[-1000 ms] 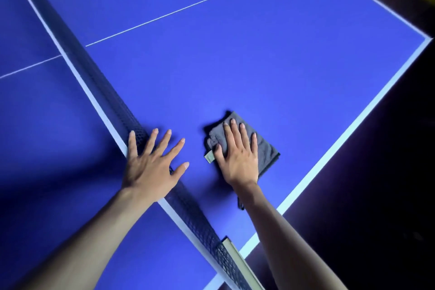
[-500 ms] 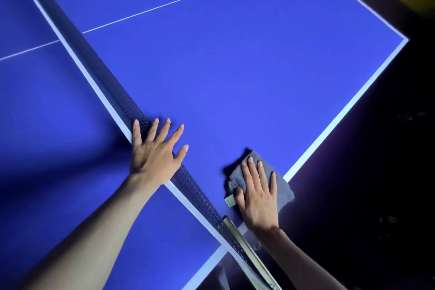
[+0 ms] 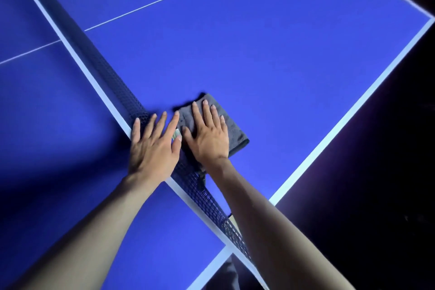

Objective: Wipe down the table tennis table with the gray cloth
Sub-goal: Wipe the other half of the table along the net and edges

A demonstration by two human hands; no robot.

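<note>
Where the gray cloth point(image 3: 231, 135) lay at the counter's point(image 3: 282, 66) white side edge half a second ago, it now sits further in, just beside the net point(image 3: 113, 82). Your right hand point(image 3: 208, 135) has moved with it and presses flat on top, fingers spread; the grip is open, palm down, nothing clasped. Your left hand point(image 3: 153, 148) remains flat over the net, fingers splayed, grip likewise open, its thumb beside the cloth's pale tag point(image 3: 176, 135); whether they touch cannot be told. The cloth is folded, lying on the blue surface
</note>
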